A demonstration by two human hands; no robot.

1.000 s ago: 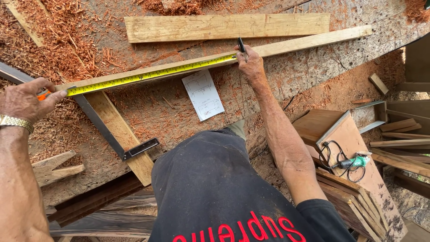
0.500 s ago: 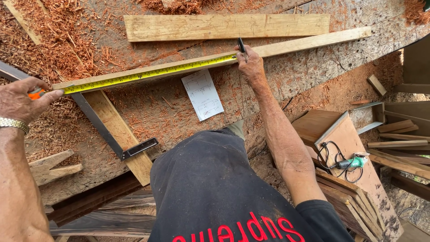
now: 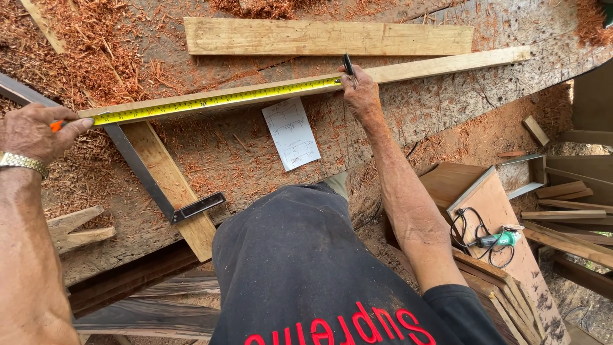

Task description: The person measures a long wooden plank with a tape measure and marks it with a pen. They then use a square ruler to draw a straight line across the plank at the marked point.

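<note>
Two hands engaged. Left hand closed, pinning yellow tape measure end on long wood strip. Right hand pinching black pen at tape's far end. Best kept taut, flush along strip edge. Paper sheet just below fingers; steel square, sawdust nearby; no obstruction.

Rough woodworking shop, shown by a sawdust-covered workbench. Reddish shavings are heaped at the bench's far left. A yellow tape measure is stretched along a long batten on the bench. A steel square is laid near its front edge. Offcuts and a green power tool are seen right of the bench.
</note>
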